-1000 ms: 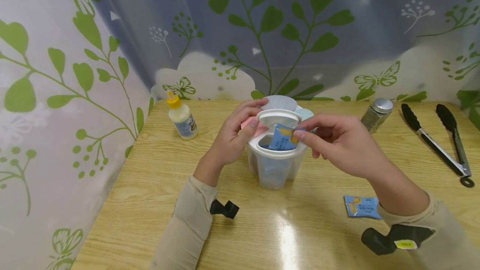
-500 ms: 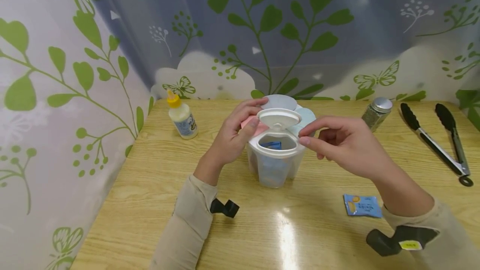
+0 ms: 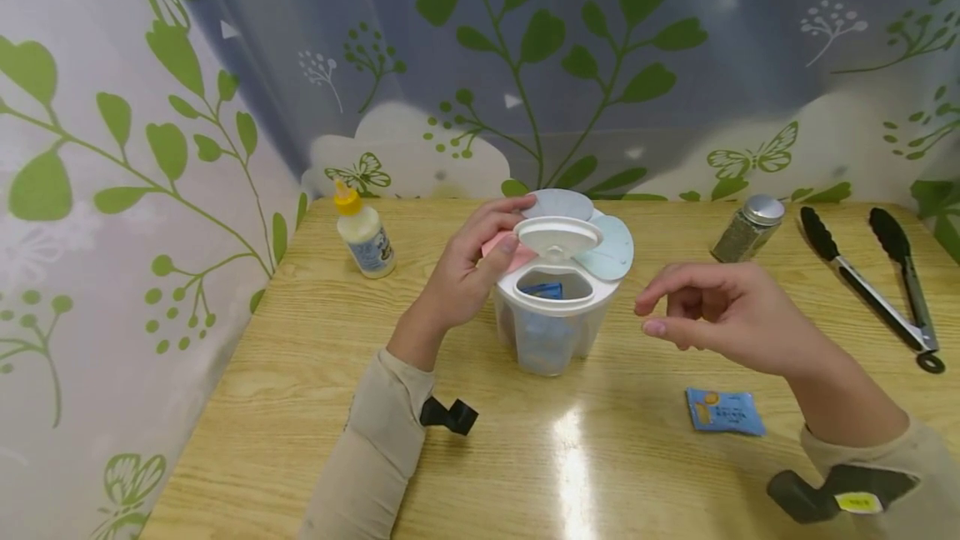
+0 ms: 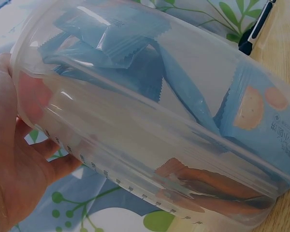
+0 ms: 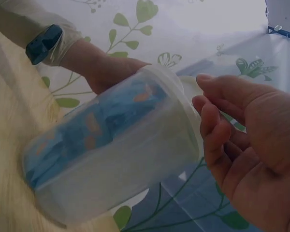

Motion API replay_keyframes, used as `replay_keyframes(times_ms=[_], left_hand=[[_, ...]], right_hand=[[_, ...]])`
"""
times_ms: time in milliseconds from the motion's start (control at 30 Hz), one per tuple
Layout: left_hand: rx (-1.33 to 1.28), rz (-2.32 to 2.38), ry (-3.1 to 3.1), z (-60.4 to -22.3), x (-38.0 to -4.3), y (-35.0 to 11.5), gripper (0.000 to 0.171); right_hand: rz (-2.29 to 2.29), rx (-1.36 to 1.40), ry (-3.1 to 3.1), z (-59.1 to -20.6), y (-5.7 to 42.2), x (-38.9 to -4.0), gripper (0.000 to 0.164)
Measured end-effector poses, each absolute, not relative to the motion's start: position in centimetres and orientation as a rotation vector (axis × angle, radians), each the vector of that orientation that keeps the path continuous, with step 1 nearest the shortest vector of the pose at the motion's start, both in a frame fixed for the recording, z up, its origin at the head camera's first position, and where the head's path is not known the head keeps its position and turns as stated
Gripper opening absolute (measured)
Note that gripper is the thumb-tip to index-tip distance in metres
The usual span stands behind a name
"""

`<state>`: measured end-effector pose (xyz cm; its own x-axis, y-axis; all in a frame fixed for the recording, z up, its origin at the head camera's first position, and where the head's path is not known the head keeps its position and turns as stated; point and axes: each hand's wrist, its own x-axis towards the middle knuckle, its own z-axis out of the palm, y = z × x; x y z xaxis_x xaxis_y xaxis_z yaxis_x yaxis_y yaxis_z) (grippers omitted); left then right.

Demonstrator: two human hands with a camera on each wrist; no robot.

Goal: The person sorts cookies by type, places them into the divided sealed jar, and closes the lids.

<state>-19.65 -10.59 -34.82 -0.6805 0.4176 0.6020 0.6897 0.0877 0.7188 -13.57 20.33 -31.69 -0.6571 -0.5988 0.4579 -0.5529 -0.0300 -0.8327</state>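
A clear lidded storage container (image 3: 585, 323) stands upright on the table, its lid split into pink, grey, pale blue and white flaps. The white flap (image 3: 558, 235) is raised over the front compartment, where a blue snack packet (image 3: 550, 291) shows. My left hand (image 3: 468, 265) grips the container's side at the pink flap, thumb on top. Through the wall in the left wrist view, several blue packets (image 4: 261, 111) fill one compartment and a brown-orange packet (image 4: 217, 188) lies in another. My right hand (image 3: 738, 319), fingers loosely curled, is apart from the container's right side, holding nothing.
One blue snack packet (image 3: 725, 412) lies on the wooden table (image 3: 300, 440), below the right hand. A yellow-capped bottle (image 3: 366, 236) stands at left. Behind the right hand are a silver-capped jar (image 3: 748, 229) and spread black-tipped tongs (image 3: 877, 294). A patterned curtain (image 3: 480, 65) backs the table.
The right hand has let go of a blue packet, now down in the front compartment, and moved back right and toward me. The left hand stays on the container.
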Motion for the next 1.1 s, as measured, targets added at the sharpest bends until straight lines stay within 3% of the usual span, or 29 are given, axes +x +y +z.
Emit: replay_keyframes(times_ms=[467,1100], left_hand=[[-1.124,-1.636,-2.112,-34.9,-19.7,-10.7,0.059],[-1.135,-1.644,-2.106,-34.9,-19.7,-10.5,0.057]], right_hand=[[-1.746,-1.392,1.960,-34.0,22.9,-14.3,0.050],[-1.478,-1.177,2.007,-37.1,26.6,-13.7,0.048]])
